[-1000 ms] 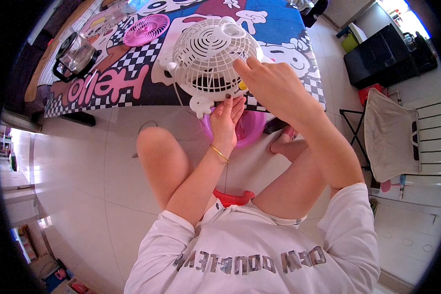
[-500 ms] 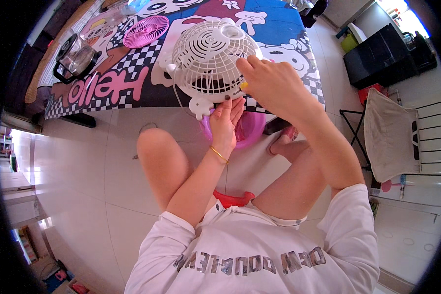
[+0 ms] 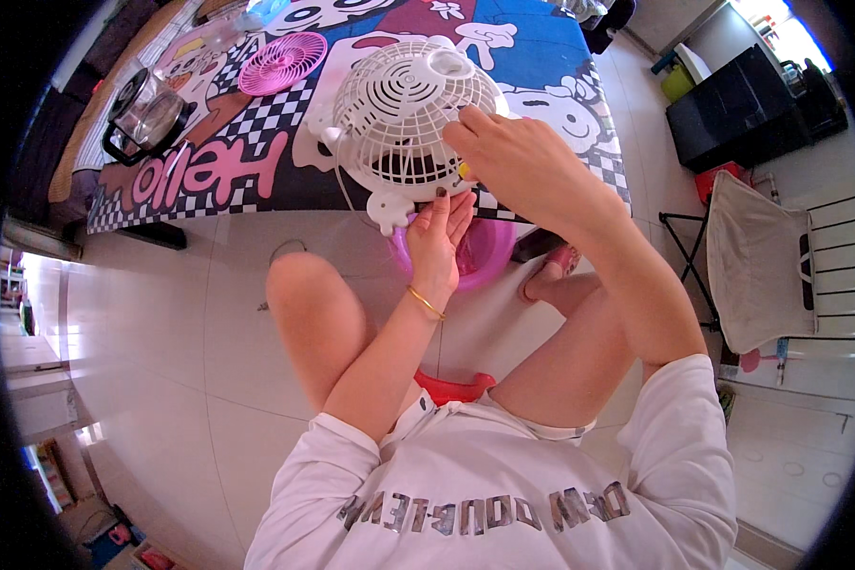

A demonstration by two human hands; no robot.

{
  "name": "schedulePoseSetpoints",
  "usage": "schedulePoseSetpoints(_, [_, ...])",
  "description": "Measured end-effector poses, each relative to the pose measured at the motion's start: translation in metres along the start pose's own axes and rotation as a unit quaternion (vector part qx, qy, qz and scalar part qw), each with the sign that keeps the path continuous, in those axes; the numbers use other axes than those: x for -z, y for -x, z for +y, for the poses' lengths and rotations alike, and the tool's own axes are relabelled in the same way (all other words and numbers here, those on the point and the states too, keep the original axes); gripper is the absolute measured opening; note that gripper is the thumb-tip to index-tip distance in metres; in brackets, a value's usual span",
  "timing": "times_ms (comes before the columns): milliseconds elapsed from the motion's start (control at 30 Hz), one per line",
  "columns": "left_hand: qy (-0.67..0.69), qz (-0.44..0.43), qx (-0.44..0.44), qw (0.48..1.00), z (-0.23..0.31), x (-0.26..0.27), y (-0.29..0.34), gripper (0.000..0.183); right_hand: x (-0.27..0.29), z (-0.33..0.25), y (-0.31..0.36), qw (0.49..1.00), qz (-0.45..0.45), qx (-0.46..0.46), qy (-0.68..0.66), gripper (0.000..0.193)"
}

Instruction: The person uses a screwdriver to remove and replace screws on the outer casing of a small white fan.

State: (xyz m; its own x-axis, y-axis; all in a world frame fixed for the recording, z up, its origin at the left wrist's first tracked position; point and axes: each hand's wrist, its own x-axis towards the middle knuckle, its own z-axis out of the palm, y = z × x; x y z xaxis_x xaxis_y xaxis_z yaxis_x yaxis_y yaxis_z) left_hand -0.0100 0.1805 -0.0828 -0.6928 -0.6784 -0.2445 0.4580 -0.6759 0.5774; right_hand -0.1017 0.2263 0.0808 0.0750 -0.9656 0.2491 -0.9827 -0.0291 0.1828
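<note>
A white fan with a round slatted guard lies at the near edge of a patterned table. My left hand is at its near rim, palm up, the thumb against the rim and the fingers extended just under it. My right hand is bent over the fan's right near side with its fingers closed. A small yellow piece shows below those fingers; the rest of it is hidden. A white animal-shaped foot sticks out from the fan beside my left hand.
A pink fan grille and a clear pitcher with a black handle rest on the patterned tablecloth. Beneath the table edge is a pink basin. A folding chair stands at right.
My right hand has shifted slightly left, and the yellow piece with it. My left hand and the fan hold their places.
</note>
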Motion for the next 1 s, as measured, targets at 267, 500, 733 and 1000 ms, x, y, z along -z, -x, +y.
schedulePoseSetpoints(267, [-0.007,0.005,0.003,1.0,0.0,0.001,0.001,0.028,0.007,-0.006,-0.005,0.994,-0.081,-0.072,-0.034,0.021])
schedulePoseSetpoints(500, [-0.024,0.003,0.005,1.0,0.0,-0.001,0.001,0.028,-0.001,-0.003,-0.003,0.976,-0.081,-0.18,-0.088,0.017])
schedulePoseSetpoints(733, [-0.023,-0.008,0.005,1.0,0.0,0.001,-0.001,0.027,0.015,0.019,0.002,0.942,-0.194,-0.143,-0.235,0.021])
schedulePoseSetpoints(1000, [-0.018,-0.004,0.007,1.0,-0.001,0.0,-0.001,0.029,0.001,0.022,0.0,0.964,-0.11,-0.112,-0.214,0.029])
